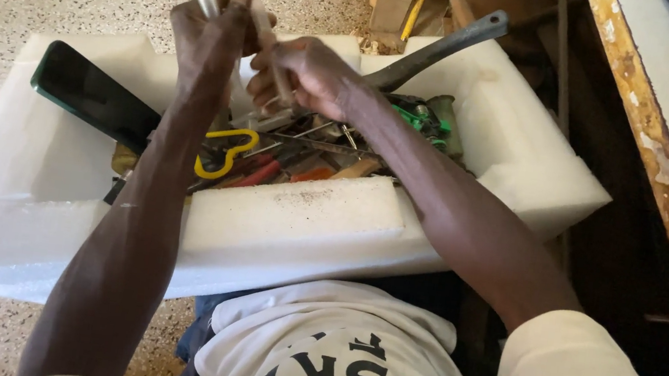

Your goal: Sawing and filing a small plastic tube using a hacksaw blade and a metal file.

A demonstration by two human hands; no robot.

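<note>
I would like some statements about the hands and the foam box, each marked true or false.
1. Both hands are raised above the white foam box. True.
2. The box holds only paper. False: it holds tools, among them a yellow handle.
3. A dark phone leans on the box's left side. True.
4. The left hand is flat on the floor. False: it grips a small pale object.
5. A long grey handle sticks out of the box. True.
</note>
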